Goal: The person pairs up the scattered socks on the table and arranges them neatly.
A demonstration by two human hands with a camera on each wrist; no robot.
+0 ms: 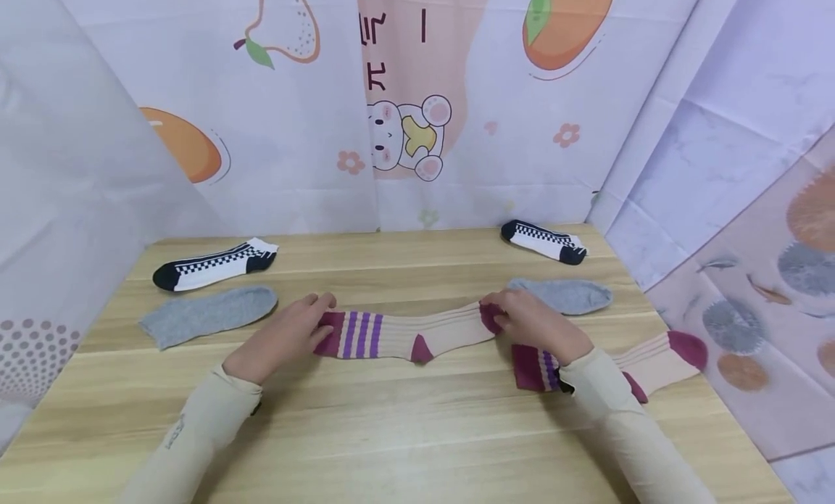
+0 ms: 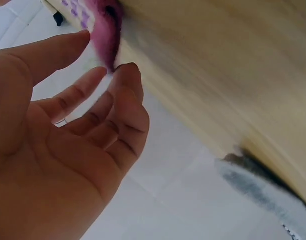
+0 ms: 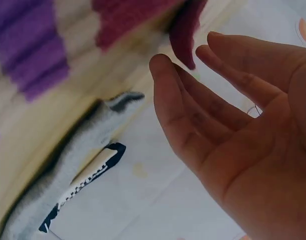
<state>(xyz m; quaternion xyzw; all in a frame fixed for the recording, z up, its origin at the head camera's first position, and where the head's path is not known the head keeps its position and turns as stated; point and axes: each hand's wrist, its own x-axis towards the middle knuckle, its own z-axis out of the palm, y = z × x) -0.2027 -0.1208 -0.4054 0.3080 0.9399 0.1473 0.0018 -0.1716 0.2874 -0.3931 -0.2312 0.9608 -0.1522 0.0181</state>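
Note:
A cream sock [image 1: 450,333] with purple stripes and a maroon cuff, heel and toe lies lengthwise across the table. My left hand [image 1: 290,333] is at its cuff, fingers bent loosely; the left wrist view shows a gap between thumb and fingers beside the maroon cuff [image 2: 107,32]. At the toe end is my right hand [image 1: 538,323], partly covering it. In the right wrist view its fingers are spread apart around the maroon toe tip [image 3: 185,45]. A matching sock [image 1: 659,362] lies partly under the right forearm.
Behind the left hand lie a grey sock [image 1: 212,314] and a black-and-white checkered sock [image 1: 215,266]. Another grey sock [image 1: 570,295] is just behind the right hand, with a second checkered sock [image 1: 544,241] farther back. Printed curtains [image 1: 293,163] border the wooden table [image 1: 391,446].

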